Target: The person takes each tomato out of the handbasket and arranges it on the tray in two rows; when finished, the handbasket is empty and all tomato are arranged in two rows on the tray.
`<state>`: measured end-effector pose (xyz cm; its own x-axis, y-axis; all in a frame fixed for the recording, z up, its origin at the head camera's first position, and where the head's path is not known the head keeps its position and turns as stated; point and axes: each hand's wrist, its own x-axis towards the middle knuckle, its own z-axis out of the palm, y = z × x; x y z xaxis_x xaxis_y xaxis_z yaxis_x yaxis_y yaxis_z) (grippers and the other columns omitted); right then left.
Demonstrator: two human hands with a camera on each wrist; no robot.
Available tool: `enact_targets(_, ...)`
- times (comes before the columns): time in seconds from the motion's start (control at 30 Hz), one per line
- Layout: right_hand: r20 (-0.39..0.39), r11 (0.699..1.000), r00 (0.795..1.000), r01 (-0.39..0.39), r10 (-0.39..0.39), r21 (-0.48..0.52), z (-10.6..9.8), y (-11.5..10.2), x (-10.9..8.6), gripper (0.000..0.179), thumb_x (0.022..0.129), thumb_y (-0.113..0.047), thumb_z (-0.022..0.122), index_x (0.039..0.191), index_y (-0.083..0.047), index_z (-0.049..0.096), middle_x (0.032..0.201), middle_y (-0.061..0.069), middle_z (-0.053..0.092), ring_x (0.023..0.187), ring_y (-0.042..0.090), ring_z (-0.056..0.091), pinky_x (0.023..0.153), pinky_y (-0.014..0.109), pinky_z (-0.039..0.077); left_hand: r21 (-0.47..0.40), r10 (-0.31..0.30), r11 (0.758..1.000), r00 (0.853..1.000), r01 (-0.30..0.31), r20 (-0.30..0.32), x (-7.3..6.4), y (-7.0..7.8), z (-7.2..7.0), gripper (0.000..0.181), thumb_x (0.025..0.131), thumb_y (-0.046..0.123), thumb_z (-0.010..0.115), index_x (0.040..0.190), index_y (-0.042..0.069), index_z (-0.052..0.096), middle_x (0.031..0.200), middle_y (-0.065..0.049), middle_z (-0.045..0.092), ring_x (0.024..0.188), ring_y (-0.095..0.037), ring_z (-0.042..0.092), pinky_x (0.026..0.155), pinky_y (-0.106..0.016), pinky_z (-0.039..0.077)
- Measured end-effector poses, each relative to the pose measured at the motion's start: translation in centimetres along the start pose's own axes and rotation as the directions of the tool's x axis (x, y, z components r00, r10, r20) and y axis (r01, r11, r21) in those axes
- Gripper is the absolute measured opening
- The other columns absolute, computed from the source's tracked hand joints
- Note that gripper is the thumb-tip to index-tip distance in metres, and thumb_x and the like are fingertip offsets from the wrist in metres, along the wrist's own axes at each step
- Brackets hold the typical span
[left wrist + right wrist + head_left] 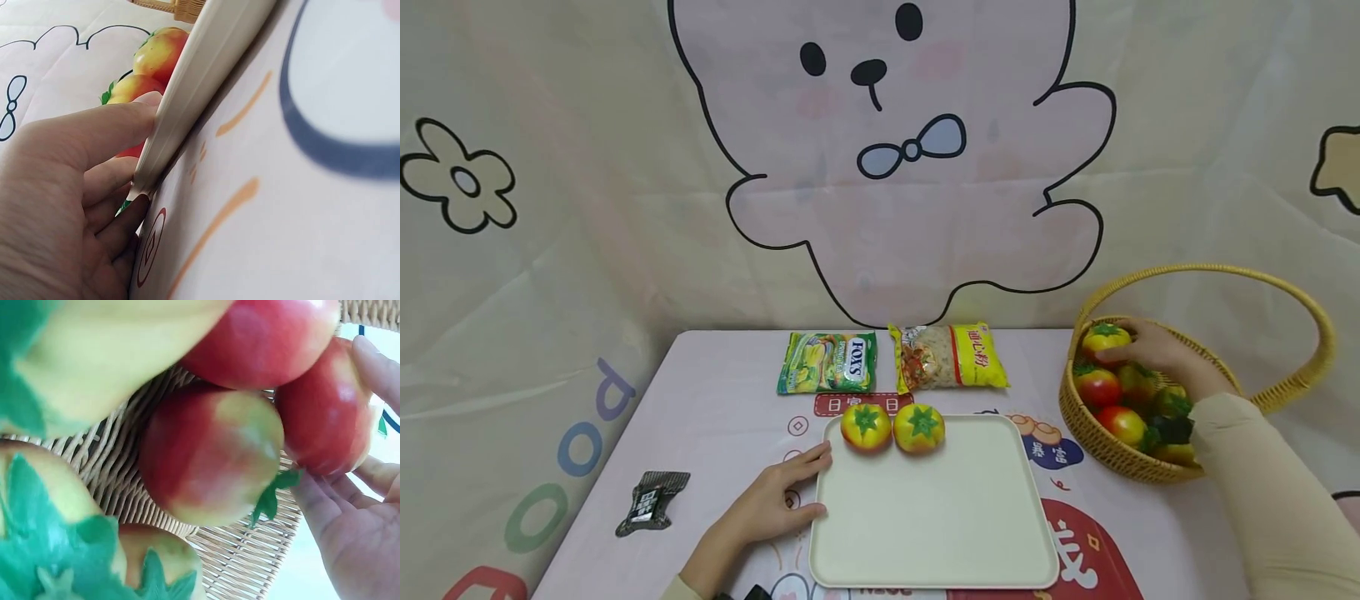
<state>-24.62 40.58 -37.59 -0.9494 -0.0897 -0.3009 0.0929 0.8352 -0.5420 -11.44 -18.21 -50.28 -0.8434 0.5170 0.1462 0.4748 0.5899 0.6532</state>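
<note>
My left hand [775,498] touches the left edge of a cream tray [925,517], thumb and fingers spread along its side. The left wrist view shows the thumb tip against the tray's rim [181,94]. Side by side at the tray's far left lie two yellow-red toy tomatoes [867,427] with green leafy tops. Inside a wicker basket [1086,433] at the right, my right hand [1161,354] grips a tomato [325,412], its thumb on one side and fingers on the other. Several more tomatoes [209,453] lie around it in the basket.
A green candy bag [827,363] and a yellow pasta bag [951,358] lie at the table's back edge. A small dark packet [651,503] is at the left. The basket's tall handle [1311,321] arches above its opening.
</note>
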Motion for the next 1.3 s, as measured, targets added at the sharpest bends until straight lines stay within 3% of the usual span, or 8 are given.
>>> enact_targets(0.17,0.0,0.999,1.0,0.024,-0.024,0.039,-0.3,-0.4,-0.9,0.094,0.085,-0.049,0.064,0.149,0.001,0.016,0.14,0.033,0.03,0.121,0.053,0.033,0.096,0.073,0.029,0.007,-0.002,1.0,1.0,0.002,-0.007,0.0,0.0,0.0,0.064,0.08,0.042,0.072,0.136,0.017,0.054,0.147,0.007,0.043,0.135,-0.021,0.041,0.107,-0.046,0.039)
enact_targets(0.47,-0.045,0.997,0.996,0.073,-0.074,-0.027,-1.1,-1.3,-2.6,0.093,0.086,-0.051,0.061,0.148,0.001,0.016,0.139,0.033,0.032,0.12,0.051,0.035,0.096,0.07,0.033,0.005,-0.003,1.0,1.0,0.003,-0.003,0.0,0.0,0.0,0.064,0.079,0.041,0.073,0.135,0.016,0.054,0.147,0.006,0.043,0.136,-0.021,0.041,0.107,-0.047,0.038)
enact_targets(0.63,-0.073,0.989,0.986,0.146,-0.147,-0.008,-1.0,-1.8,-4.0,0.085,0.089,-0.04,0.063,0.147,0.002,0.018,0.139,0.033,0.034,0.123,0.05,0.035,0.098,0.068,0.033,0.001,0.031,1.0,0.999,-0.031,-0.012,0.0,0.2,-0.1,0.065,0.079,0.039,0.074,0.135,0.012,0.055,0.147,0.002,0.044,0.135,-0.022,0.042,0.106,-0.046,0.04)
enact_targets(0.8,-0.097,0.978,0.973,0.206,-0.208,-0.031,-0.5,-2.1,-5.6,0.08,0.089,-0.035,0.064,0.148,0.0,0.021,0.137,0.029,0.038,0.121,0.047,0.04,0.094,0.057,0.043,0.002,0.039,0.999,0.999,-0.039,-0.014,0.1,0.3,-0.2,0.065,0.079,0.04,0.073,0.135,0.012,0.054,0.147,0.003,0.044,0.135,-0.022,0.043,0.106,-0.045,0.04)
enact_targets(0.9,-0.092,0.978,0.973,0.209,-0.21,-0.022,-0.1,-2.3,-6.5,0.077,0.09,-0.034,0.063,0.148,-0.003,0.022,0.135,0.027,0.041,0.119,0.045,0.043,0.087,0.038,0.05,0.002,0.04,0.999,0.999,-0.04,-0.011,0.1,0.2,-0.2,0.066,0.079,0.042,0.073,0.135,0.012,0.054,0.147,0.003,0.043,0.135,-0.021,0.042,0.106,-0.045,0.04)
enact_targets(1.03,-0.093,0.976,0.972,0.217,-0.214,0.019,0.6,-2.8,-7.6,0.074,0.09,-0.031,0.064,0.147,-0.005,0.025,0.132,0.024,0.044,0.118,0.044,0.044,0.077,0.013,0.045,-0.001,0.033,0.999,0.999,-0.033,-0.007,0.1,0.3,-0.2,0.066,0.079,0.042,0.073,0.135,0.013,0.054,0.147,0.003,0.043,0.135,-0.021,0.042,0.106,-0.045,0.04)
enact_targets(1.2,-0.115,0.972,0.968,0.231,-0.225,0.04,2.0,-3.9,-8.6,0.074,0.089,-0.029,0.065,0.147,-0.007,0.025,0.133,0.025,0.043,0.118,0.046,0.044,0.075,0.013,0.046,-0.006,0.008,1.0,1.0,-0.008,-0.001,0.1,0.4,-0.3,0.065,0.079,0.041,0.073,0.136,0.014,0.054,0.148,0.005,0.042,0.135,-0.02,0.041,0.107,-0.046,0.039)
enact_targets(1.3,-0.134,0.969,0.962,0.244,-0.238,0.034,3.0,-4.6,-8.7,0.075,0.088,-0.028,0.067,0.147,-0.008,0.026,0.134,0.026,0.042,0.117,0.046,0.044,0.077,0.022,0.051,-0.007,0.007,1.0,1.0,-0.007,0.0,0.1,0.4,-0.3,0.065,0.079,0.041,0.073,0.136,0.014,0.054,0.148,0.005,0.042,0.136,-0.021,0.041,0.107,-0.046,0.039)
